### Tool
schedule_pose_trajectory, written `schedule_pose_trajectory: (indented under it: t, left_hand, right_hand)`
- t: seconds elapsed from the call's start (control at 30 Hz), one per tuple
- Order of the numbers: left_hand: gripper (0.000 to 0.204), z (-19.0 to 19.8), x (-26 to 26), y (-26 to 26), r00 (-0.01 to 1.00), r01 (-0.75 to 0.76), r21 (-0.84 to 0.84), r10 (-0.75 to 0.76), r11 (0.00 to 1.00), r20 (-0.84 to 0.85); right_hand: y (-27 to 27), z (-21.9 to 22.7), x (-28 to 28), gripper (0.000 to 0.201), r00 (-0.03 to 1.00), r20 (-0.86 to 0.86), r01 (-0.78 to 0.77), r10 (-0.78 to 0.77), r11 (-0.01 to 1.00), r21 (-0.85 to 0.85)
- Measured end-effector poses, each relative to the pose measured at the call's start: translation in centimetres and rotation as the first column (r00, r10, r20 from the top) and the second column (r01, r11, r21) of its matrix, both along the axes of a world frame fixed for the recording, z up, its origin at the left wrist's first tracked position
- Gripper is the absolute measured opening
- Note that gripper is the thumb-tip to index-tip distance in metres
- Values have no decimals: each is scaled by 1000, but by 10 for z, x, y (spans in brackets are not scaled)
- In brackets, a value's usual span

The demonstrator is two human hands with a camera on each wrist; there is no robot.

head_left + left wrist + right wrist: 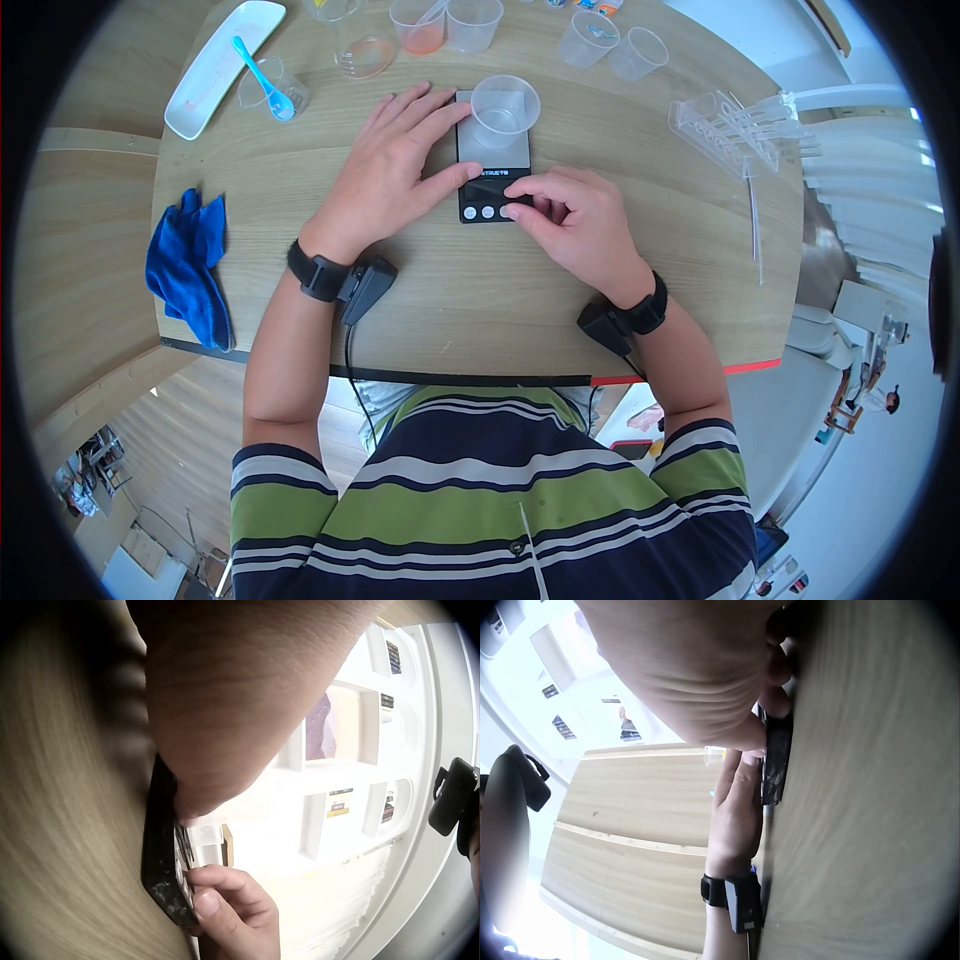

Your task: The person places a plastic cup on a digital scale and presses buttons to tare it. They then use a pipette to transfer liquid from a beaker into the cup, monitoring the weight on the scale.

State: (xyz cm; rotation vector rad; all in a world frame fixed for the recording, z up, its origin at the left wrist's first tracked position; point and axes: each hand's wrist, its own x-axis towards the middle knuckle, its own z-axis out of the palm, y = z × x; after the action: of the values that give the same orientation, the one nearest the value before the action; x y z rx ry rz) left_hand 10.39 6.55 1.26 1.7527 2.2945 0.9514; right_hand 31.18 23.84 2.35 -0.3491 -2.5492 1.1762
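A small black digital pocket scale (484, 190) with a silver weighing plate lies on the table in the head view. On its plate stands a clear plastic cup (505, 110), upright. My left hand (395, 170) lies along the scale's left side, fingers extended, thumb tip at the display. At the scale's lower right corner is my right hand (580, 215), its index fingertip by the display's edge and its thumb at the rightmost round button. The left wrist view shows the right thumb (212, 907) and index against the scale's edge (169, 889).
A white tray (215, 75) and a beaker with a blue spoon (265, 78) stand back left; several clear cups (475, 25) line the back. A blue cloth (187, 265) lies left. A clear acrylic rack (725, 130) with thin rods stands right. The table's front edge (470, 380) is near my body.
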Motion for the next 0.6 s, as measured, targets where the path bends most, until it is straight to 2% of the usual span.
schedule_pose_trajectory:
  t: [0.6]
  left_hand:
    - [66, 0, -1, 0, 1000, 3, -7, -3, 1000, -2]
  right_hand:
    - [1, -3, 0, 18, 1000, -9, -6, 6, 1000, 22]
